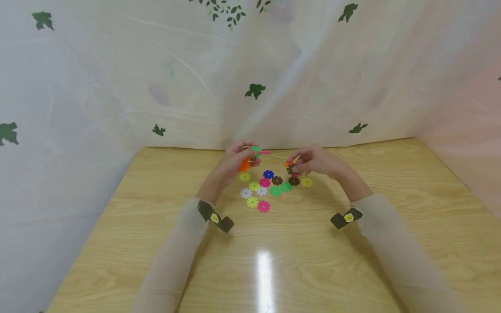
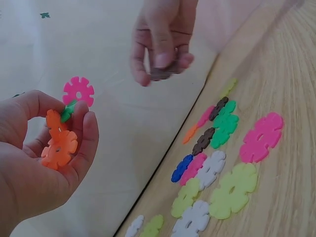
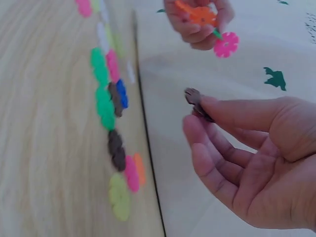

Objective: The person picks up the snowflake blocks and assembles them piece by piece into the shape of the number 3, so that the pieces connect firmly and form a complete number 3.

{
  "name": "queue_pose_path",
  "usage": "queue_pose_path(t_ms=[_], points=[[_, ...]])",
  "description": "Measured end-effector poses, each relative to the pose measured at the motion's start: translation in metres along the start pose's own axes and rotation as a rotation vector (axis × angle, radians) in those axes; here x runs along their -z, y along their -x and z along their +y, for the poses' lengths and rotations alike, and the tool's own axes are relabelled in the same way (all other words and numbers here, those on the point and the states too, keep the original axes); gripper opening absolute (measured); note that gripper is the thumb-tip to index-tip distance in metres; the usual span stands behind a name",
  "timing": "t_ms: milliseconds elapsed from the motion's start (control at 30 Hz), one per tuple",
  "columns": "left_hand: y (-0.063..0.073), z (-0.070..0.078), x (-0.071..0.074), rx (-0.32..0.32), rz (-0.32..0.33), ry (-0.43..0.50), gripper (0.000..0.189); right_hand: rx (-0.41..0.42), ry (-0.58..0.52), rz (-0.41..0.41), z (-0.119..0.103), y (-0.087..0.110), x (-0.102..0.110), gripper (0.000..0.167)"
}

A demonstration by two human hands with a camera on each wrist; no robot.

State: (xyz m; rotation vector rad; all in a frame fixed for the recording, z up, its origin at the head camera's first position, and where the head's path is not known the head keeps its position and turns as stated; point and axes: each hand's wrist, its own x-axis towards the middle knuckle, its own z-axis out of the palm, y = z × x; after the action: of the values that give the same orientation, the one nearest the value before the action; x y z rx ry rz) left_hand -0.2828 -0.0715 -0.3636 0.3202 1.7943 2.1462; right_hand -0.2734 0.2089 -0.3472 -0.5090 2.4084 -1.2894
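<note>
My left hand (image 1: pixel 232 163) holds a small linked cluster of flower-shaped plastic discs above the far side of the table. In the left wrist view, an orange disc (image 2: pixel 60 149) lies against the fingers with a second orange one behind it. A green disc (image 2: pixel 68 111) joins on above, and a pink disc (image 2: pixel 78 91) sticks out at the end. To the right, my right hand (image 1: pixel 320 161) pinches a brown notched disc (image 3: pixel 193 97) between thumb and fingertips. The brown disc is apart from the linked cluster.
Between and below the hands, several loose discs lie flat on the wooden table (image 1: pixel 164 243), among them a blue one (image 1: pixel 268 174), a pink one (image 1: pixel 264 206) and a yellow one (image 1: pixel 307 181). A pale curtain (image 1: pixel 188 95) with green leaf prints hangs along the far edge.
</note>
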Motion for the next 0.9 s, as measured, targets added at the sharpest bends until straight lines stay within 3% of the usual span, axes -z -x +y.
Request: queue_pose_path(t_ms=[167,333,533,900], points=[[-0.006,0.002,-0.001,-0.017,0.008,-0.011,0.027,0.024,-0.145,0.160,-0.013,-0.007,-0.001,0.030],[-0.013,0.004,-0.002,-0.044,0.028,0.012,0.018,0.037,-0.337,0.267,-0.019,-0.014,-0.010,0.024],[-0.017,0.002,-0.001,-0.038,0.036,0.025,0.008,0.091,-0.503,0.276,-0.018,-0.019,-0.018,0.020],[-0.016,-0.004,-0.005,-0.012,0.026,0.033,0.010,0.021,-0.512,0.263,-0.017,-0.019,-0.025,0.016]])
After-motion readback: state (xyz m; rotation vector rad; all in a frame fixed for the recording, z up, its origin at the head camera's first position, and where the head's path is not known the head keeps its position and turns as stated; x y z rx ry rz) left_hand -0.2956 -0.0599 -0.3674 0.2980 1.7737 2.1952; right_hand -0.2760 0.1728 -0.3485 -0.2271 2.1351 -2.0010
